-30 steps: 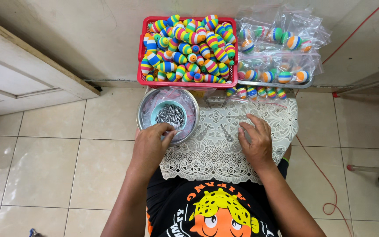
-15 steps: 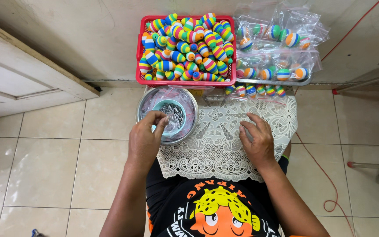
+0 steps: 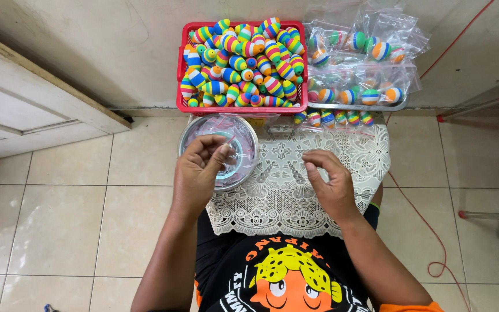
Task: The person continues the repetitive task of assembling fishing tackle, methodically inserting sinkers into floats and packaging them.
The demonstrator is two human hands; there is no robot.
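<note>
A floor of pale square tiles (image 3: 59,214) fills the lower and left parts of the frame, meeting a grey wall (image 3: 116,52) along the top, with a white panelled door (image 3: 24,110) slanting in at the upper left. In the centre a white lace cloth (image 3: 295,190) covers a small worktop in front of the seated person, whose black shirt with an orange and yellow cartoon print (image 3: 284,277) shows at the bottom centre. Against the wall at top centre stands a red plastic basket (image 3: 183,86) heaped with striped, many-coloured egg-shaped floats (image 3: 244,58). To its right, in the upper right, lie clear plastic bags (image 3: 371,63) that hold a few of the same striped floats each. A thin red cord (image 3: 423,219) runs down the floor at the right. On the left edge of the cloth, just below the basket, sits a round metal bowl (image 3: 249,144) with clear plastic inside. The left hand (image 3: 200,170) hovers over the bowl, its grip nearly closed with thumb and fingertips drawn together; whether it pinches anything I cannot tell. The right hand (image 3: 330,185) is above the cloth at centre right, fingers loosely curled and half open, with nothing visible in its grip.
</note>
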